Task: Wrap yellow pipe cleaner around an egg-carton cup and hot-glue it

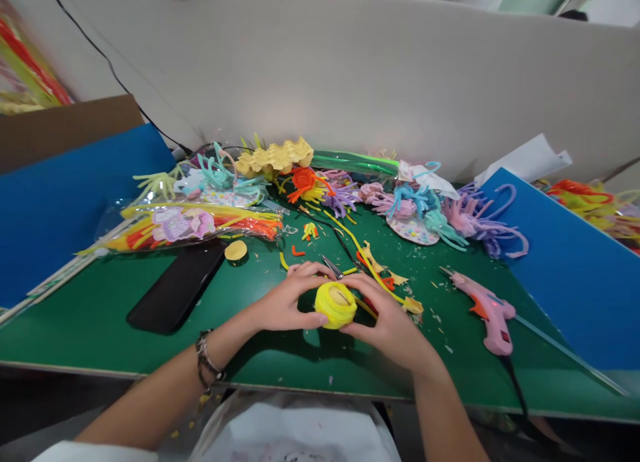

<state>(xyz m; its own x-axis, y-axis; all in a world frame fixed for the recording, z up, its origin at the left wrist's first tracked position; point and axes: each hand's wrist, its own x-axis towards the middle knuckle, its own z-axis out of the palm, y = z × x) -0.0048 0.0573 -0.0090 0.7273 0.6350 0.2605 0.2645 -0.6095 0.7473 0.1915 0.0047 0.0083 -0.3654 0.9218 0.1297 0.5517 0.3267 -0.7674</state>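
A small round piece wound with fuzzy yellow stems (336, 306) is held between both hands above the green table (295, 359). My left hand (293, 299) grips its left side with thumb and fingers. From the right, my right hand (377, 309) pinches the same piece. A paler disc shows inside the yellow winding. Metal scissor blades (332, 267) stick out just behind the hands, their handles hidden. Yellow stems (370, 255) and orange bits (388, 283) lie beyond the fingers.
A pink glue gun (490, 315) lies at the right with its cord. On the left are a black phone (177, 285), a pale yellow disc (236, 251) and a plastic bag of stems (200, 227). Coloured stem bundles (410, 205) line the back between blue panels (575, 275).
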